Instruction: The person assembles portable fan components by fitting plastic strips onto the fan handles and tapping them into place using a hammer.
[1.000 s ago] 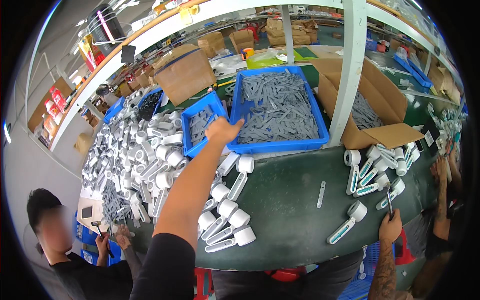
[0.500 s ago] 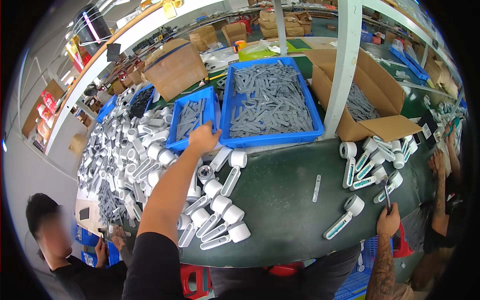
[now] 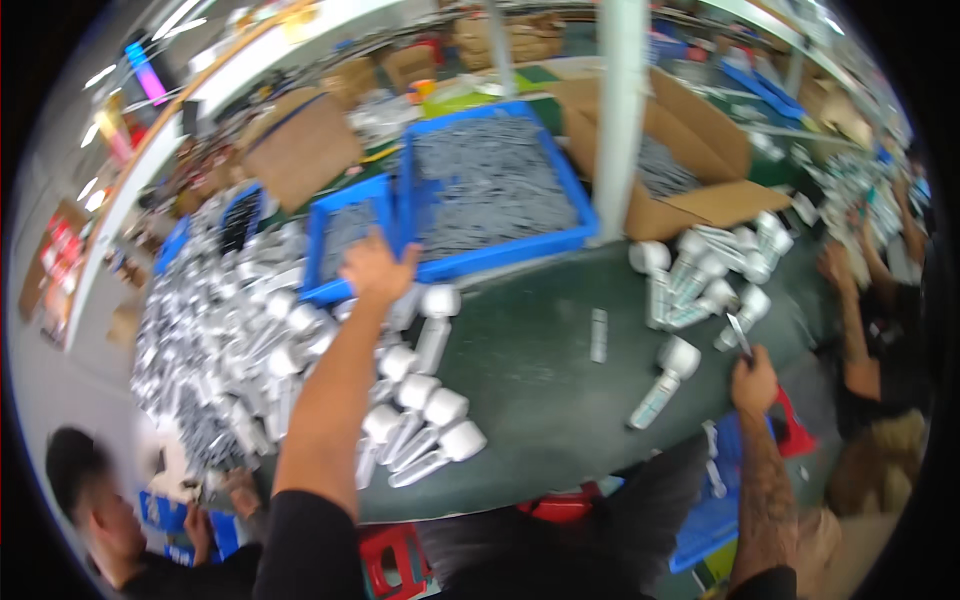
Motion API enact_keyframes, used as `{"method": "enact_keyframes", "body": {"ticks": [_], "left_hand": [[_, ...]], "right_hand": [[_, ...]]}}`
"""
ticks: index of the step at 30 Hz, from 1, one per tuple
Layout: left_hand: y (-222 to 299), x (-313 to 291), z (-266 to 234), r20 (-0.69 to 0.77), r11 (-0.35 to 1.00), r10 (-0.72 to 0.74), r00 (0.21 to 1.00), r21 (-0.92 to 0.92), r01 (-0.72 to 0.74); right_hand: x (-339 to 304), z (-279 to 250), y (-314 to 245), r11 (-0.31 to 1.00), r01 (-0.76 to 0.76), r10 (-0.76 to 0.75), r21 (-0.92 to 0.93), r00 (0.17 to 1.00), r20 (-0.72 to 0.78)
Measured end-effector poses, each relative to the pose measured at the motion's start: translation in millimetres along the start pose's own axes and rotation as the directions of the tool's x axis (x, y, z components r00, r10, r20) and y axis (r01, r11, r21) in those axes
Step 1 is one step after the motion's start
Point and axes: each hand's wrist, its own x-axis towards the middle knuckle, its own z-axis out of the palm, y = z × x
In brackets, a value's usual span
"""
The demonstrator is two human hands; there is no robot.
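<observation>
My left hand [image 3: 378, 270] reaches over the front right corner of a small blue tray [image 3: 312, 240] that holds flat grey strips. Its thumb stands apart from the fingers, and I see nothing held, though the picture is blurred. My right hand [image 3: 755, 382] is closed round a slim metal tool [image 3: 739, 335] whose exact kind I cannot make out. The tool's tip points toward white round-headed pieces with flat handles. Nearest of these is a single piece [image 3: 664, 382] with green in its handle. A lone pale strip [image 3: 598, 335] lies mid-table.
A big blue tray [image 3: 590, 226] is full of grey strips. Beside it stands an open cardboard box [image 3: 715, 203], behind a white post [image 3: 620, 130]. White pieces [image 3: 215, 330] are heaped at left, with more along the front [image 3: 440, 407]. Co-workers sit at both sides.
The whole view has shifted, so the table sits further left and higher, and it is now blurred. My left hand stays at the small tray; my right still grips the tool.
</observation>
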Motion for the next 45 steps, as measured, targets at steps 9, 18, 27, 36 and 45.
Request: {"method": "enact_keyframes", "body": {"ticks": [9, 18, 27, 36, 45], "left_hand": [[167, -122, -117, 0.372, 0.591, 0.614, 0.696, -0.801, -0.093], [236, -188, -37, 0.111, 0.673, 0.544, 0.832, -0.650, -0.353], [194, -220, -130, 0.003, 0.300, 0.711, 0.703, -0.906, -0.299], [197, -242, -114, -0.037, 0.287, 0.622, 0.782, -0.918, -0.273], [195, -241, -112, -0.123, 0.310, 0.599, 0.791, -0.875, -0.371]], "right_hand": [[-35, -72, -80, 0.845, 0.263, -0.306, 0.465, 0.952, 0.018], [-57, -59, -139, 0.927, 0.118, -0.222, 0.355, 0.937, 0.270], [-111, -42, -166, 0.882, -0.122, 0.026, 0.455, 0.977, 0.212], [-112, -37, -172, 0.903, -0.060, -0.030, 0.425, 0.979, 0.204], [-114, -39, -174, 0.906, -0.026, -0.061, 0.422, 0.979, 0.192]]}}
